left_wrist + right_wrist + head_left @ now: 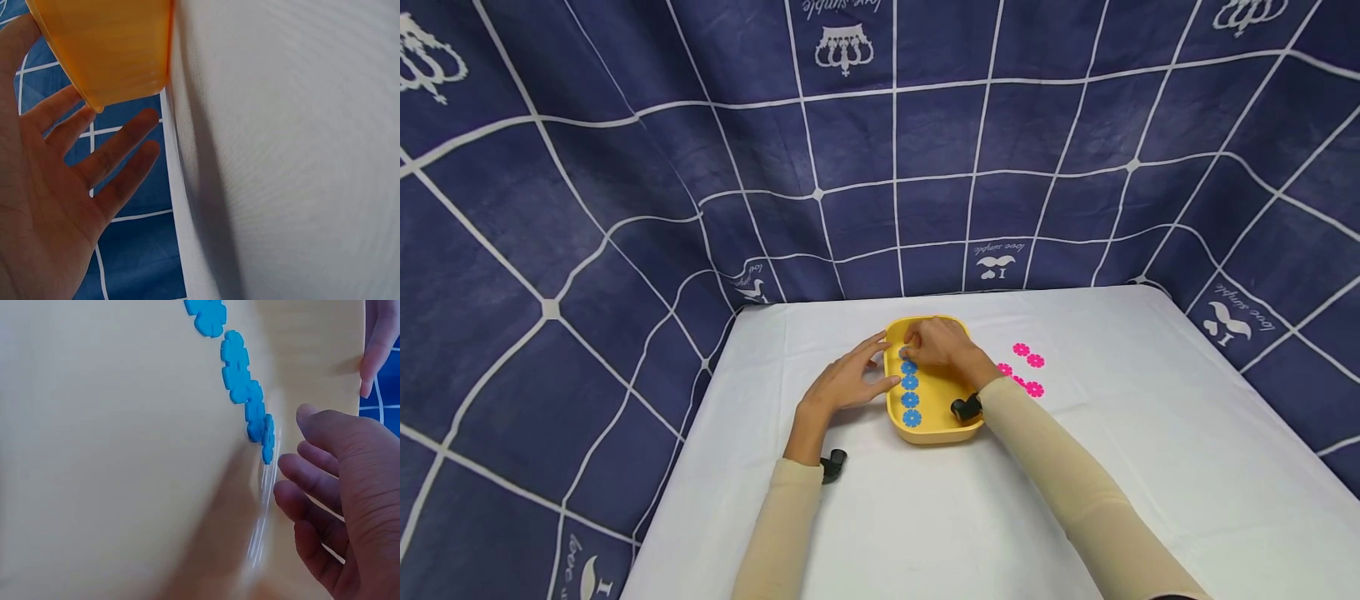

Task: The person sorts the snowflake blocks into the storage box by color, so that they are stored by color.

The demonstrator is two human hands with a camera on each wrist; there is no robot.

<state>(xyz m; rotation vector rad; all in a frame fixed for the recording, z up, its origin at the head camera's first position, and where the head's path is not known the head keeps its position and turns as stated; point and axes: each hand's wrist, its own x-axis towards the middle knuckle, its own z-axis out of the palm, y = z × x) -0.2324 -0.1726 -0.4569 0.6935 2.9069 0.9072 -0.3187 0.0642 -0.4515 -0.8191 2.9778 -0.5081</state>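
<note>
A yellow rectangular tray [942, 390] sits on the white table, with a row of blue flower-shaped discs [910, 382] along its left side. At the tray's left rim is my left hand [842, 385]; its fingers are spread and fairly straight, some by the tray's outer wall [112, 56] in the left wrist view. My right hand [942, 343] reaches into the tray at the far end of the row. In the right wrist view its fingers curve loosely, with a gap to the thumb and nothing between them, close beside the last blue disc [269, 439].
Several pink flower-shaped discs [1034, 389] lie on the table right of the tray, some partly hidden by the right arm. The white tablecloth [925, 517] runs back to a dark blue checked curtain [940, 208], which hangs behind and at both sides.
</note>
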